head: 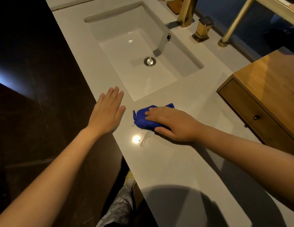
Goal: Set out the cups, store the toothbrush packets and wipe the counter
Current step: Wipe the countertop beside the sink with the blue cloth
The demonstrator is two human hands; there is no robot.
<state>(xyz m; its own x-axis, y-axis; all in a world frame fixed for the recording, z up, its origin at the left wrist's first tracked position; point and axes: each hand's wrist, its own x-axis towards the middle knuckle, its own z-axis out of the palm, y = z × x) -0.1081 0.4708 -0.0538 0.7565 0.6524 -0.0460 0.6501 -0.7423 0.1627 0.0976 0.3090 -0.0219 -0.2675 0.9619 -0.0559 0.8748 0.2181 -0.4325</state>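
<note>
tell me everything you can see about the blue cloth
The blue cloth is a small deep-blue rag, soft and fuzzy-looking, bunched into a crumpled wad. It lies on the pale counter just before the sink's near corner. The right hand presses on it, fingers laid across its top and thumb along its near edge, hiding its right part. A thin streak of water lies on the counter just beside its near edge.

Bathroom, prob hotel or home: white counter (167,161) w/ sunk sink (161,76), gold tap (188,12), wooden drawer box (264,99)
</note>
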